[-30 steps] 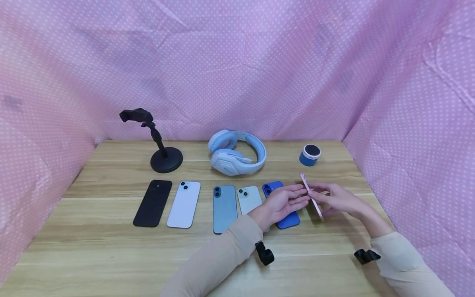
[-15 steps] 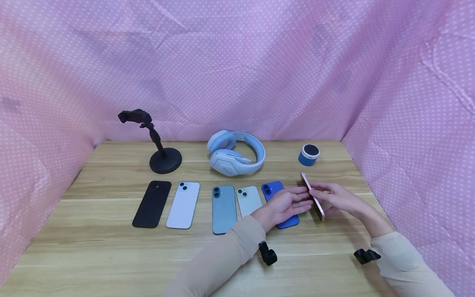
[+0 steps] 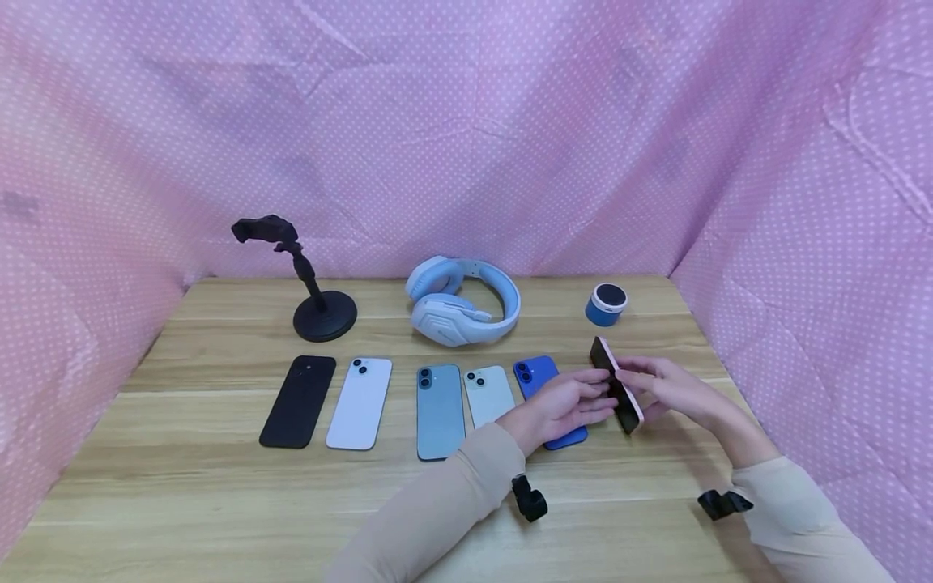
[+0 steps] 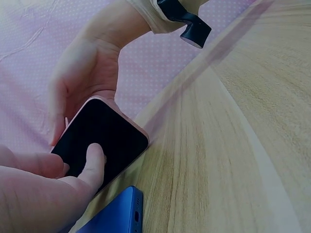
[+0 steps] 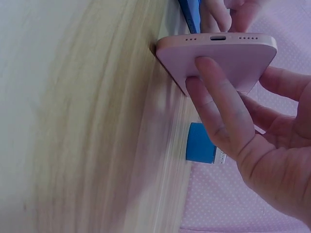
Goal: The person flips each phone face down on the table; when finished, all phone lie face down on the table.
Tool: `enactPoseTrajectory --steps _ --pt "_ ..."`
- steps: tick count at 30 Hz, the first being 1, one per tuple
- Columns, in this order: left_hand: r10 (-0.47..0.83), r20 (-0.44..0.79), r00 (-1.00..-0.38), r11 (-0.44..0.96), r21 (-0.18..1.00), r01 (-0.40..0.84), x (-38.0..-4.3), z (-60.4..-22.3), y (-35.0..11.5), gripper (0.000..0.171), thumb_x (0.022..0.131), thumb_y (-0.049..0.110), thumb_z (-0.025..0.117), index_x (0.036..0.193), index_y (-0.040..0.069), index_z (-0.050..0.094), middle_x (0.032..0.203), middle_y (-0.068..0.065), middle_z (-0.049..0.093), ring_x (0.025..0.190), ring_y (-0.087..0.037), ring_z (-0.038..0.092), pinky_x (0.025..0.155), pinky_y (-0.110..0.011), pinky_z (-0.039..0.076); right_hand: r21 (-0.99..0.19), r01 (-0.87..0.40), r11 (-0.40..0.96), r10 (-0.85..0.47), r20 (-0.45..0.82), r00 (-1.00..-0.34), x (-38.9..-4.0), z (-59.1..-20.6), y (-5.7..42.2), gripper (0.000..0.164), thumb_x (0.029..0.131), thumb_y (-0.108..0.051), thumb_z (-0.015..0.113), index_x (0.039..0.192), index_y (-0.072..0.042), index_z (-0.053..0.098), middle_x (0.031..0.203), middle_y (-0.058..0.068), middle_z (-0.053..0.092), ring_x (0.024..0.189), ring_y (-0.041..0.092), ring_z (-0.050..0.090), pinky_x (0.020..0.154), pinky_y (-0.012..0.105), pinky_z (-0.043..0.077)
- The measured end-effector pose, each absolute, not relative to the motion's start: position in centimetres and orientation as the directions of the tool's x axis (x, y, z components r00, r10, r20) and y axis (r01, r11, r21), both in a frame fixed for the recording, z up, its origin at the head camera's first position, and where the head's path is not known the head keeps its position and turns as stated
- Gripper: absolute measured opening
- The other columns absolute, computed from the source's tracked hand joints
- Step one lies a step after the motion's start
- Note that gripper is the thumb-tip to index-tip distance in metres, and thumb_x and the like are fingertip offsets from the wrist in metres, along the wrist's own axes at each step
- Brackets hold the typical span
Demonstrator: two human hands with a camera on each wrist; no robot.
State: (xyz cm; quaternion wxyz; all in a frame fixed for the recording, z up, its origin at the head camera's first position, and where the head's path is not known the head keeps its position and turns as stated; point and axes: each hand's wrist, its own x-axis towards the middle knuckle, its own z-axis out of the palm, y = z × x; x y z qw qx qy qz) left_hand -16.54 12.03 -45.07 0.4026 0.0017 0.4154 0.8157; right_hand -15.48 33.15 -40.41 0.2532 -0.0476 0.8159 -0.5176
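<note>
Two bare hands at a tilted phone, in order of depth: nearest, a light wood-grain table (image 3: 240,518); above it, the left hand (image 3: 557,405), fingers extended and slightly spread, touching the black screen of a pink rectangular phone (image 4: 111,133). The right hand (image 3: 670,393) holds this phone, two fingers against its pink back, another digit at its upper edge; contact with the table cannot be told. Just left, a glossy blue phone (image 3: 568,433) lies partly hidden; beyond, a blue-and-white cylindrical speaker (image 3: 605,311); farthest, a pink dotted fabric curtain (image 3: 466,146)
</note>
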Motion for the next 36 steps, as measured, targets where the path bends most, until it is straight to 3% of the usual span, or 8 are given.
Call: enactPoseTrajectory --steps 9,19,25,36 --pt "0.663 -0.346 -0.664 -0.304 0.685 -0.662 -16.2 -45.4 12.0 0.046 0.103 -0.002 0.045 0.149 0.000 0.047 0.155 -0.021 0.039 0.136 -0.042 0.047 0.114 -0.053 0.038 -0.884 0.172 0.434 -0.327 -0.333 -0.884 -15.3 -40.4 34.2 0.062 0.107 -0.024 0.052 0.153 0.011 0.029 0.124 0.029 0.061 0.101 0.028 0.067 0.074 0.048 0.062" --pt "0.648 -0.358 -0.672 -0.311 0.681 -0.663 -16.3 -45.7 12.0 0.046 0.102 -0.002 0.046 0.149 -0.001 0.047 0.155 -0.021 0.040 0.140 -0.044 0.041 0.114 -0.053 0.038 -0.881 0.169 0.443 -0.292 -0.320 -0.901 -15.2 -40.1 34.9 0.059 0.106 -0.021 0.056 0.152 0.008 0.035 0.119 0.026 0.064 0.094 0.023 0.068 0.071 0.047 0.063" --pt "0.653 -0.359 -0.667 -0.315 0.672 -0.670 -16.3 -45.7 11.9 0.048 0.103 -0.001 0.046 0.151 -0.001 0.043 0.159 -0.023 0.032 0.141 -0.047 0.038 0.114 -0.055 0.037 -0.878 0.147 0.455 -0.290 -0.302 -0.908 -15.3 -40.2 35.4 0.057 0.105 -0.016 0.057 0.152 0.008 0.035 0.113 0.022 0.062 0.091 0.023 0.068 0.068 0.047 0.063" --pt "0.639 -0.379 -0.670 -0.331 0.651 -0.683 -16.5 -46.0 11.9 0.049 0.103 0.000 0.049 0.152 0.001 0.042 0.159 -0.024 0.032 0.137 -0.045 0.044 0.112 -0.055 0.040 -0.872 0.121 0.475 -0.292 -0.286 -0.913 -15.7 -40.5 36.2 0.054 0.105 -0.010 0.055 0.150 0.011 0.035 0.109 0.022 0.059 0.085 0.024 0.070 0.065 0.048 0.063"
